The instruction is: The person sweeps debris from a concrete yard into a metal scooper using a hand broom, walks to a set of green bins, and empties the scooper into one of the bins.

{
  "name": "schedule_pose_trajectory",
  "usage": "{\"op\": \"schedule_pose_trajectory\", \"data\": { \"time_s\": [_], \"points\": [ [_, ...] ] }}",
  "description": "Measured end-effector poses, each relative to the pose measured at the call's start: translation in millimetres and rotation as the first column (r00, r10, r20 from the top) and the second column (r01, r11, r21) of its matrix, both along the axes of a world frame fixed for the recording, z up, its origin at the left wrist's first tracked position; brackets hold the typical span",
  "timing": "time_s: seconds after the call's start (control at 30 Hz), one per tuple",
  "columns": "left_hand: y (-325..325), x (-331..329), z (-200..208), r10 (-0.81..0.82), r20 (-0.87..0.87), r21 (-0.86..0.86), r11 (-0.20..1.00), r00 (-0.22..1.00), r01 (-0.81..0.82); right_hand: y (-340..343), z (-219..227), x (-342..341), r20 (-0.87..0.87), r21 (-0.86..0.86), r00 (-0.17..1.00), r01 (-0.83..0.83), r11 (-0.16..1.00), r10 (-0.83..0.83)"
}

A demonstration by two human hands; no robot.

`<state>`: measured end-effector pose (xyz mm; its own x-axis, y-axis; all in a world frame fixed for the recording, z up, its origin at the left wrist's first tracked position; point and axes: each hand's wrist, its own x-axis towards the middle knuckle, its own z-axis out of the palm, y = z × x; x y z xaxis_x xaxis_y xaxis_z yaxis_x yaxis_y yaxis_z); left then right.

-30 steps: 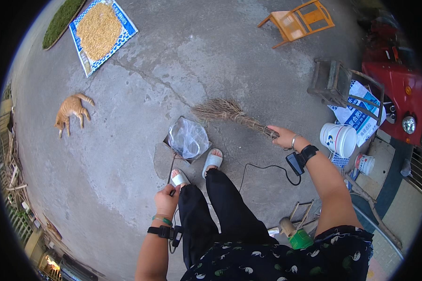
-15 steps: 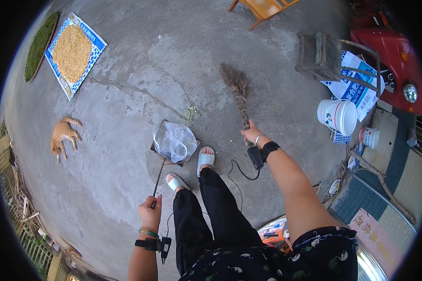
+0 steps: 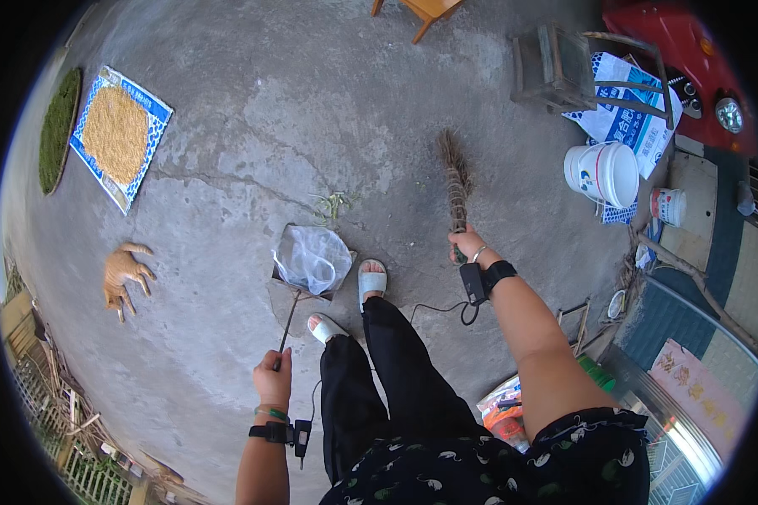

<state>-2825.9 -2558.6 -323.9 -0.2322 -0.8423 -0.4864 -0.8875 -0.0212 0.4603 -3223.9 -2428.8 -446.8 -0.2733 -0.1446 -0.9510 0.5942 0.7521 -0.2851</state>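
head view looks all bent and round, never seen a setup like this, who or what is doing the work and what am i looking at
There is no robot here: these are a person's own bare hands. The picture comes from a wide fisheye camera worn on the head and looking down, so straight edges bend near the rim.

The right hand grips a broom. The left hand grips a dark rod that reaches down to a clear bag; what is under the bag is mostly hidden.

On the concrete lie some green scraps, a cat, and grain spread on a blue and white sheet.
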Motion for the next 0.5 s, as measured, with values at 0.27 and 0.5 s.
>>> {"op": "schedule_pose_trajectory", "data": {
  "time_s": [0.27, 0.5],
  "points": [
    [-3, -5, 11, 0.046, 0.021, 0.089, 0.995, 0.999, -0.047, 44, 84, 78, 0.241, -0.112, 0.970, 0.005, 0.994, 0.023],
    [-2, -4, 5, -0.060, -0.014, 0.075, 0.995, 0.998, 0.061, 62, 21, 93, 0.075, -0.085, 0.897, 0.441, 0.894, -0.435]
  ]
}}
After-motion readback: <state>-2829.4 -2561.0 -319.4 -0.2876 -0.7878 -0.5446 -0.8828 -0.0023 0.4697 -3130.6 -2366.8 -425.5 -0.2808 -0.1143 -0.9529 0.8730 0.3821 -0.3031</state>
